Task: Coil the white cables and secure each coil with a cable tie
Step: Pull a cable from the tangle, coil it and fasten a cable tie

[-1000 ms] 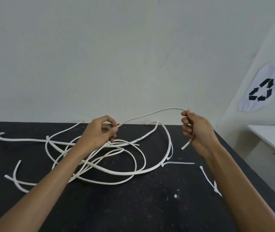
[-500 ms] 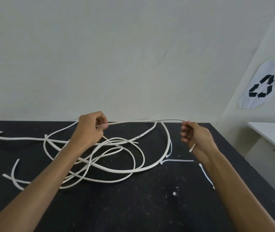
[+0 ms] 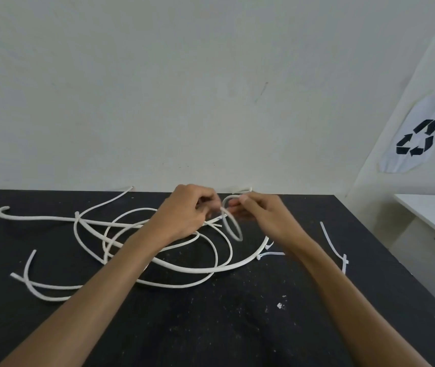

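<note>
Two hands (image 3: 184, 210) (image 3: 261, 213), smooth round cable loop (image 3: 233, 226)

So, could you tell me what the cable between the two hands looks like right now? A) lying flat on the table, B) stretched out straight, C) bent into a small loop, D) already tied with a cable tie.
C: the left hand and right hand pinch the white cable, which hangs as a small loop above the black table.
</note>
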A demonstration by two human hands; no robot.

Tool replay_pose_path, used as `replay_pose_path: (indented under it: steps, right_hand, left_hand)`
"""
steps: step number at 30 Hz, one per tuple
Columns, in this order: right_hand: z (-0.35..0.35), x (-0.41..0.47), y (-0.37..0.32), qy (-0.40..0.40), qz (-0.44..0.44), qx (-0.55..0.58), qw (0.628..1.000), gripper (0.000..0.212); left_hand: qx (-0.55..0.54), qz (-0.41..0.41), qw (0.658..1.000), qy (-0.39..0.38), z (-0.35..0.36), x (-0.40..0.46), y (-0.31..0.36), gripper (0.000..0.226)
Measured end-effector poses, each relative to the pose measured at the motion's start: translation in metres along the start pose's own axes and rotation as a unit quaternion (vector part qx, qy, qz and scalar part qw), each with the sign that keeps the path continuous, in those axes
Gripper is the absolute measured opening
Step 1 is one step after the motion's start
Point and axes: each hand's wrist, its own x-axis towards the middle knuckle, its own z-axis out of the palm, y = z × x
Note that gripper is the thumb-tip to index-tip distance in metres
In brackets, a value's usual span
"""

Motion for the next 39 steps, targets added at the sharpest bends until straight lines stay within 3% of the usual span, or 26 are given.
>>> replay_pose_path:
  steps: [3, 6, 9, 14, 20, 27, 30, 35, 39]
  right_hand:
    - [0.015, -0.008, -0.005, -0.079, 0.048, 0.123, 0.988, 0.044]
    - [0.018, -0.011, -0.007, -0.094, 0.093, 0.227, 0.965, 0.051]
    - [0.014, -0.010, -0.003, -0.079, 0.101, 0.244, 0.961, 0.049]
    - [-0.005, -0.009, 0.001, -0.019, 0.110, 0.286, 0.952, 0.042]
    - [0.008, -0.011, -0.002, -0.074, 0.138, 0.321, 0.934, 0.051]
    - [-0.015, -0.002, -0.008, 0.043, 0.079, 0.447, 0.890, 0.051]
    - [-0.037, -0.005, -0.006, 0.083, 0.071, 0.446, 0.888, 0.047]
    - [-0.051, -0.008, -0.001, 0.108, 0.086, 0.340, 0.930, 0.034]
    - [-0.046, -0.005, -0.002, 0.142, 0.077, 0.302, 0.940, 0.034]
  left_hand:
    - [-0.031, 0.031, 0.996, 0.072, -0.003, 0.006, 0.014, 0.014]
    - [0.004, 0.017, 0.993, 0.114, -0.007, 0.005, 0.013, 0.033]
    - [0.001, -0.004, 0.993, 0.119, -0.012, 0.002, 0.008, 0.044]
    - [-0.087, -0.054, 0.993, 0.061, -0.024, -0.012, -0.017, 0.015]
    - [-0.062, -0.039, 0.990, 0.119, -0.014, -0.009, -0.006, 0.019]
    - [-0.110, -0.058, 0.987, 0.105, -0.029, -0.016, -0.015, 0.008]
    - [-0.087, -0.093, 0.984, 0.125, -0.045, -0.023, -0.035, 0.016]
    - [-0.013, -0.109, 0.982, 0.154, -0.053, -0.024, -0.046, 0.015]
    - [0.048, -0.100, 0.989, 0.102, -0.043, -0.020, -0.038, 0.017]
